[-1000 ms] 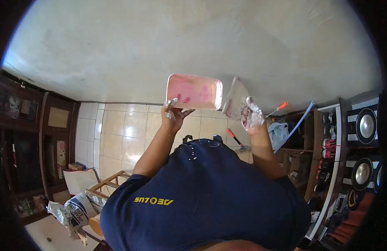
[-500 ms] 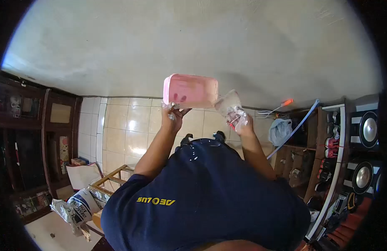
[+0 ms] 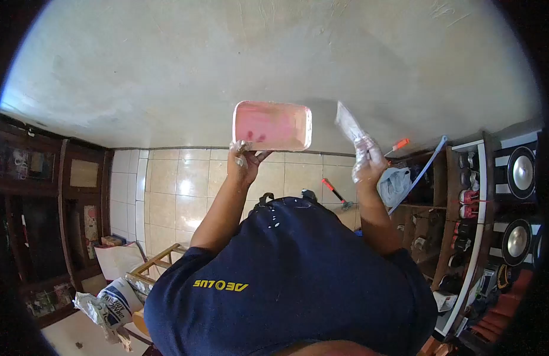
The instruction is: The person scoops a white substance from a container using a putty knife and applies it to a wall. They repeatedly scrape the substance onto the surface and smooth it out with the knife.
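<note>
My left hand (image 3: 244,167), smeared with white paste, grips the lower left corner of a pink rectangular plastic tub (image 3: 273,121). The tub is tilted so its inside faces me, with whitish residue on its walls and rim. My right hand (image 3: 370,159) is heavily coated in white paste. Its fingers are closed around a flat, pale, paste-smeared scraper (image 3: 347,121), seen nearly edge-on and pointing up and left, apart from the tub. Both hands are in front of the grey plastered wall (image 3: 274,53).
On the tiled floor (image 3: 191,178) lies a red-and-black-handled tool (image 3: 332,191). An orange-handled tool (image 3: 400,144), a plastic bag (image 3: 395,185) and a blue stick (image 3: 425,167) are at right, near a shoe shelf (image 3: 464,231). A wooden ladder (image 3: 158,267) and crumpled sack (image 3: 117,302) stand at left.
My right hand has moved right, away from the tub, and turned the scraper from face-on to nearly edge-on. The tub has tilted slightly, and the red-handled tool on the floor is now uncovered.
</note>
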A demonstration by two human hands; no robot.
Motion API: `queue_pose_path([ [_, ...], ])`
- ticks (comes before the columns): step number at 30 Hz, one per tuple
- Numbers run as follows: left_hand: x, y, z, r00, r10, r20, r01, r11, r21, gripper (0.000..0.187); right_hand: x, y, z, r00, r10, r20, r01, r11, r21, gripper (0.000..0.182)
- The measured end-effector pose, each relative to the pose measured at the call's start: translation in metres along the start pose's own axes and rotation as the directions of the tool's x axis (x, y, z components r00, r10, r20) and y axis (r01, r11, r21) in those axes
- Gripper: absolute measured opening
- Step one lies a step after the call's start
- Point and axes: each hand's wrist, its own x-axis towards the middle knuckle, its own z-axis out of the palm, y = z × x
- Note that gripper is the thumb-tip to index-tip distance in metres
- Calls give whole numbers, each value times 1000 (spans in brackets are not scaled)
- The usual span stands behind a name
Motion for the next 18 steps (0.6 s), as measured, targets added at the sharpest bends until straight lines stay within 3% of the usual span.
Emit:
queue_pose_path([
  [2,2,-2,0,999,-44,8,44,999,-14,43,4,-12,5,901,-401,168,380,914,142,20],
  [4,4,-6,3,998,-57,23,57,998,-2,42,10,-31,-1,687,-586,429,643,766,15,28],
  [5,5,-6,5,997,-61,39,60,998,10,41,-2,-20,1,632,-609,479,676,736,43,29],
  [8,6,-7,10,995,-62,75,66,997,-49,42,-10,-24,2,591,-565,576,680,733,22,31],
  [10,3,-6,5,998,-26,54,29,998,-59,45,-20,8,5,594,-547,590,683,730,-10,30],
  [12,2,-8,0,998,52,42,-52,999,-5,51,-19,30,0,667,-474,575,656,740,-150,29],
  [14,2,-4,-1,998,55,24,-56,998,22,51,-12,56,-4,721,-446,531,609,774,-176,25],
  [16,-2,2,3,987,142,76,-144,990,10,49,-3,75,-10,866,-342,366,439,869,-227,21],
  [17,-1,6,5,983,160,91,-168,981,93,49,2,80,-11,962,-55,269,134,950,-282,15],
  [18,2,7,2,982,167,89,-175,980,91,49,5,83,-13,955,246,163,-189,934,-303,13],
])
